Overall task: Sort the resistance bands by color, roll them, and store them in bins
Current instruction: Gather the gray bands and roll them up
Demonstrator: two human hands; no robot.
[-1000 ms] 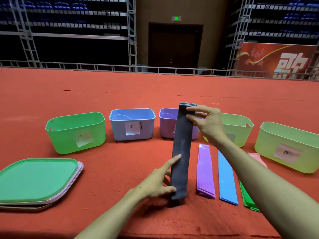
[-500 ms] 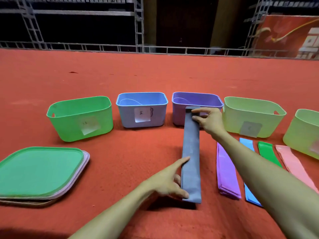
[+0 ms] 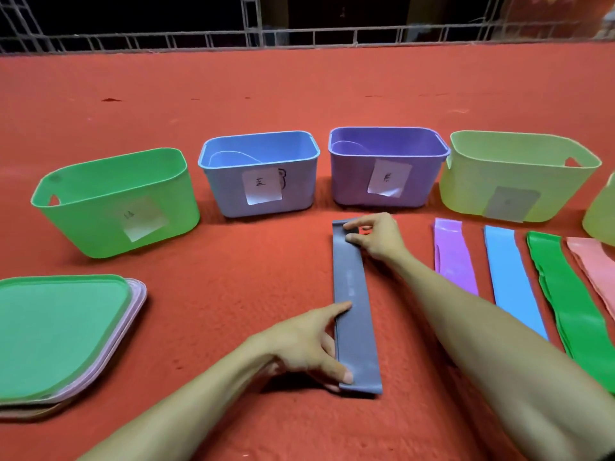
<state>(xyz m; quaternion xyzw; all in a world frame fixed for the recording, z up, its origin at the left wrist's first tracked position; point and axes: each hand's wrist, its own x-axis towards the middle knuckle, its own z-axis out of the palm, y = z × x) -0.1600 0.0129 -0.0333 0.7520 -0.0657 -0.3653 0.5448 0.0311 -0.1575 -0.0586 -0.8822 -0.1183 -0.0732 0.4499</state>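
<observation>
Grey band (image 3: 354, 304) lay flat and straight on the red carpet (image 3: 233, 294), its far end just short of the purple bin (image 3: 346, 181). The right hand (image 3: 376, 241) pinched that far end between thumb and forefinger. The left hand (image 3: 299, 344) held the near corner under its thumb, with the forefinger stretched along the band's left edge. Whether the other fingers reached beneath could not be told.

The step in hand appeared to be starting the roll. Recommended procedure:

1. Both layers needed to be squared edge to edge before the first turn.
2. The first turn needed to be small and tight, since the material looked thin and springy.
3. One hand needed to anchor the opposite end so the band did not skate on the carpet.

The likely destination was the yellow-green bin (image 3: 472, 194), which carried a grey label (image 3: 511, 204).
</observation>
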